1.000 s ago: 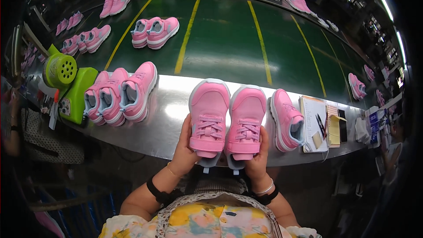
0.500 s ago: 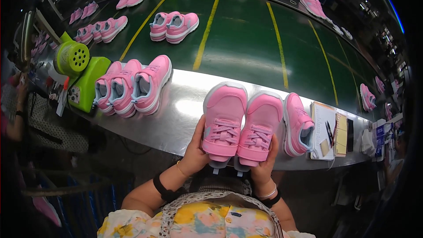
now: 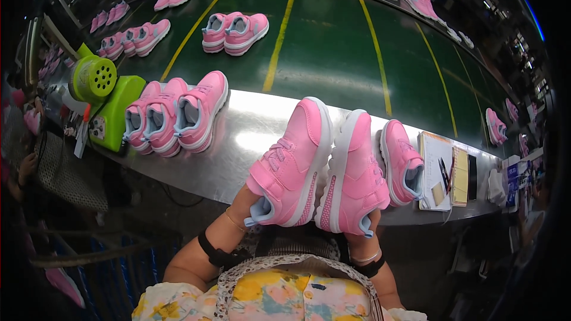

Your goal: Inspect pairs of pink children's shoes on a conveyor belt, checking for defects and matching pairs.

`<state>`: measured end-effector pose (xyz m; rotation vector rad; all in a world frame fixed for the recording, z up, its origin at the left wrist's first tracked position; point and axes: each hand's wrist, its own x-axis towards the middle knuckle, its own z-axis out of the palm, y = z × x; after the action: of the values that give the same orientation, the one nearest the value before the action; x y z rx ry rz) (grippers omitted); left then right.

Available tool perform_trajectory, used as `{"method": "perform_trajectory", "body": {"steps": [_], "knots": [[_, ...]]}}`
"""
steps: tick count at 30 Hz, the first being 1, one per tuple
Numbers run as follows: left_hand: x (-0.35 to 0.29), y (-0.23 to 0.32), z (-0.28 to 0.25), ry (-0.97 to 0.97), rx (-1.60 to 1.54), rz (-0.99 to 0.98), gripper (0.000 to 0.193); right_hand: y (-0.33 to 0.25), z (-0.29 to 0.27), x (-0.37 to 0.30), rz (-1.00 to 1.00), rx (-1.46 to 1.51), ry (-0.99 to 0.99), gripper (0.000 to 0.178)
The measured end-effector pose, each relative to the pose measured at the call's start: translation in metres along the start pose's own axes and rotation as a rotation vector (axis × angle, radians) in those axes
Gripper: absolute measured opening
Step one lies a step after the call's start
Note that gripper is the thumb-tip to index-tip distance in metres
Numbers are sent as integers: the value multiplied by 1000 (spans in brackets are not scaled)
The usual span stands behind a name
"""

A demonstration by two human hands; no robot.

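I hold a pair of pink sneakers up over the bench edge, toes pointing away. My left hand [image 3: 242, 203] grips the left sneaker [image 3: 288, 160], and my right hand [image 3: 373, 220] has the right sneaker [image 3: 354, 181]. Both are rolled so their white soles face each other in the middle, with textured pink patches near the heels. Light blue lining and heel loops show at the openings. Most of my fingers are hidden by the shoes. Just right of them another pink sneaker [image 3: 402, 160] stands on the metal bench [image 3: 253, 122].
Several pink sneakers [image 3: 199, 113] stand left on the bench beside a green machine [image 3: 110, 110]. A notebook with pens [image 3: 437, 172] lies at right. Beyond runs a green conveyor belt [image 3: 327, 41] with yellow lines, carrying a sneaker pair [image 3: 235, 34]; more shoes line its far side.
Both sneakers have rolled outward in my hands: their uppers faced up, now their sides and sole edges show. At the far side, a person's hands and pale shoes have mostly left the view.
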<state>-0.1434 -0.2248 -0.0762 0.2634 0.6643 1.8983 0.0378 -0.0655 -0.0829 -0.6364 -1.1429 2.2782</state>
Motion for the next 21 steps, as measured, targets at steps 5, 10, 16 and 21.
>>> {"method": "perform_trajectory", "body": {"steps": [5, 10, 16, 21], "knots": [[-2, 0, 4, 63, -105, -109, 64, -6, 23, 6, 91, 321, 15, 75], [-2, 0, 4, 34, -46, -107, 61, -9, 19, 5, 164, 396, -60, 77], [1, -3, 2, -20, -56, -88, 41, -13, 28, 7, 169, 437, -138, 80], [3, -1, 4, -35, 154, -111, 42, -14, 27, 7, 158, 450, -203, 82]]}}
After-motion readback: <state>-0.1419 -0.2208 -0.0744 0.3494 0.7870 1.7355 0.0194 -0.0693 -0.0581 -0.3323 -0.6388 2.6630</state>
